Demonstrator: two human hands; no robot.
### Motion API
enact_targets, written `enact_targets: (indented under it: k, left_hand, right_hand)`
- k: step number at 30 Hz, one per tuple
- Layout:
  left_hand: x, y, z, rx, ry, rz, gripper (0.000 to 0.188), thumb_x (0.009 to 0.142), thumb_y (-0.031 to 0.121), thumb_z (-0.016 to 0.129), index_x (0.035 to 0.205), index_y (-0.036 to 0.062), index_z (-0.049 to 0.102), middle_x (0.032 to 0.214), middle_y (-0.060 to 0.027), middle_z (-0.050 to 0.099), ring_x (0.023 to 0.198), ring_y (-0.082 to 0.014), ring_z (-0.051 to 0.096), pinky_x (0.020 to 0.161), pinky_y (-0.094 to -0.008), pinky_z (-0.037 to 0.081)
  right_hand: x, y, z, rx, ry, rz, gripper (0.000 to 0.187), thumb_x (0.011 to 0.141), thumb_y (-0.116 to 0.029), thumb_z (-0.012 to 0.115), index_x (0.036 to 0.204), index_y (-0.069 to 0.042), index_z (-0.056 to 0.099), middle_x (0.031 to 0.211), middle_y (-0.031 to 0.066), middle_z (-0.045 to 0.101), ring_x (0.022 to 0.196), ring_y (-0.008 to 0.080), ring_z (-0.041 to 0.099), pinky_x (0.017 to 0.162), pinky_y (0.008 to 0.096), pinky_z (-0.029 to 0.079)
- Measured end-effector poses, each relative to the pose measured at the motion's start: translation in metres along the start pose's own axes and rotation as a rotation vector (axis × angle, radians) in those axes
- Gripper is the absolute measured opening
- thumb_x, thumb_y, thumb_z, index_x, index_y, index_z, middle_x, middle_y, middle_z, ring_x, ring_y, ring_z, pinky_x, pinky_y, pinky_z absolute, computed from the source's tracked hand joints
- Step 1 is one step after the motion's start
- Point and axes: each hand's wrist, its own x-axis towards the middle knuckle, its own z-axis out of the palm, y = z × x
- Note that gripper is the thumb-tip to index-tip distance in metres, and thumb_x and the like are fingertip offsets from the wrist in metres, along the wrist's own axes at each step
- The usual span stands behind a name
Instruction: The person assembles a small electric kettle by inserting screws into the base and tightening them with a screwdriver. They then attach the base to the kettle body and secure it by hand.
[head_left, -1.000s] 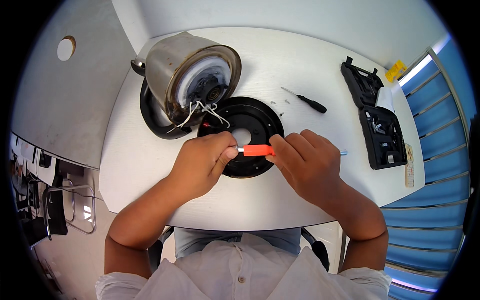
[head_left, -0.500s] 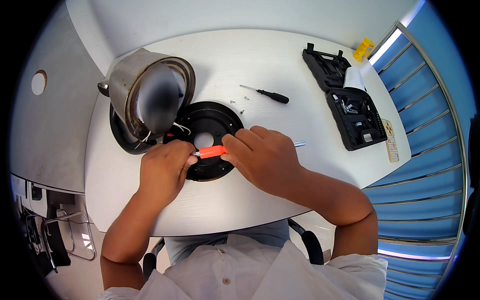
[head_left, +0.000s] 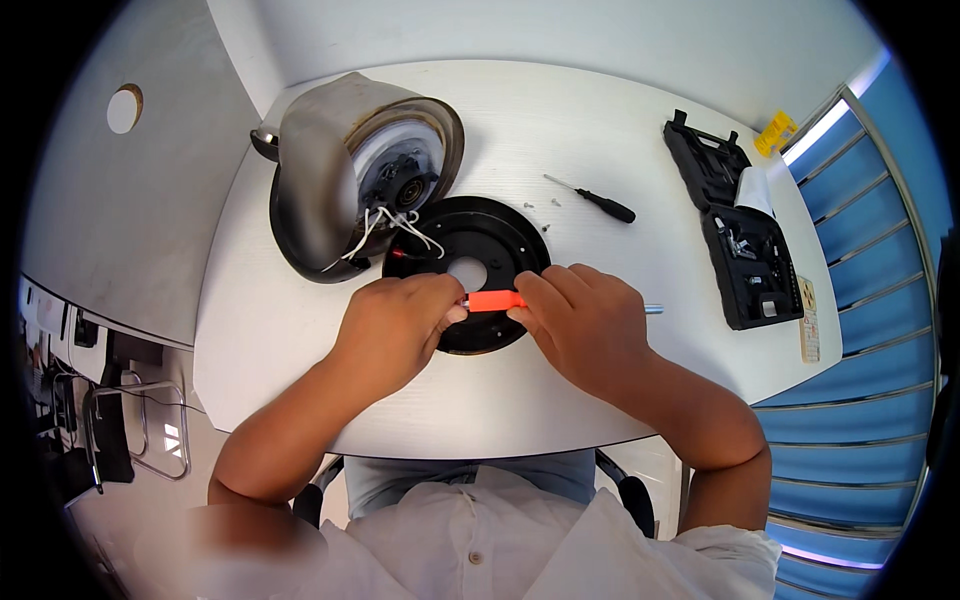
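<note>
My left hand (head_left: 395,325) and my right hand (head_left: 585,322) meet over a black round base plate (head_left: 480,240) lying flat on the white table (head_left: 560,150). Between their fingertips they hold an orange tool handle (head_left: 495,301), lying level; a thin metal tip (head_left: 653,309) sticks out past my right hand. A steel kettle body (head_left: 340,170) lies on its side at the upper left, its open underside facing me. White wires (head_left: 395,225) run from it to the plate.
A black-handled screwdriver (head_left: 600,203) and a few small screws (head_left: 540,205) lie beyond the plate. An open black tool case (head_left: 735,220) sits at the right, a yellow object (head_left: 775,132) behind it. Blue slats stand to the right, and a wire rack (head_left: 140,430) stands low left.
The view has shifted with my head; the hands keep their hold on the orange handle over the plate, and nothing on the table has visibly moved.
</note>
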Motion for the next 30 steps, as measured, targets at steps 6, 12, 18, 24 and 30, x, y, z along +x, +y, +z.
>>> enact_targets:
  k: [6,12,18,24,30]
  left_hand:
    - [0.001,0.0,-0.001,-0.055,-0.087,-0.127,0.011,0.087,0.015,0.056,0.085,0.0046,0.054,0.07,-0.0128,0.056,0.062,-0.0326,0.055,0.056,-0.0377,0.043]
    - [0.004,0.002,-0.003,-0.203,-0.002,-0.228,0.012,0.088,0.017,0.056,0.088,0.0048,0.054,0.072,-0.0118,0.057,0.065,-0.0308,0.057,0.058,-0.0358,0.044]
    - [0.002,-0.006,0.002,-0.572,0.068,-0.309,0.012,0.088,0.014,0.059,0.094,0.0038,0.055,0.072,-0.0051,0.057,0.061,-0.0142,0.055,0.058,-0.0257,0.045]
    - [-0.002,-0.01,0.011,-1.057,0.011,-0.309,0.014,0.089,0.013,0.06,0.092,0.0011,0.054,0.073,-0.0014,0.059,0.063,-0.004,0.053,0.061,-0.0187,0.046]
    - [-0.004,-0.01,0.006,-0.994,-0.047,-0.298,0.022,0.091,0.022,0.057,0.094,0.0009,0.052,0.08,-0.0054,0.059,0.066,-0.0077,0.057,0.06,-0.0209,0.048]
  right_hand:
    - [0.002,-0.005,-0.002,-0.22,0.1,-0.125,0.022,0.074,-0.02,0.066,0.089,-0.005,0.059,0.066,-0.0011,0.047,0.051,0.0113,0.042,0.04,0.0237,0.031]
    - [0.004,-0.001,0.001,-0.032,0.126,0.0,0.018,0.072,-0.016,0.068,0.084,-0.006,0.059,0.066,0.0006,0.048,0.051,0.0132,0.044,0.041,0.0255,0.034]
    - [0.012,0.012,-0.019,0.336,0.106,0.294,0.02,0.074,-0.018,0.071,0.087,-0.008,0.059,0.067,0.004,0.05,0.057,0.0183,0.052,0.053,0.0303,0.044]
    - [0.021,0.026,-0.035,1.659,0.446,0.292,0.026,0.091,-0.024,0.05,0.071,-0.012,0.039,0.064,0.0022,0.043,0.06,0.0154,0.045,0.059,0.0297,0.04]
    - [0.061,0.004,-0.022,1.974,0.223,0.02,0.037,0.096,-0.031,0.04,0.065,-0.013,0.033,0.06,0.0004,0.038,0.057,0.0144,0.04,0.054,0.0286,0.034]
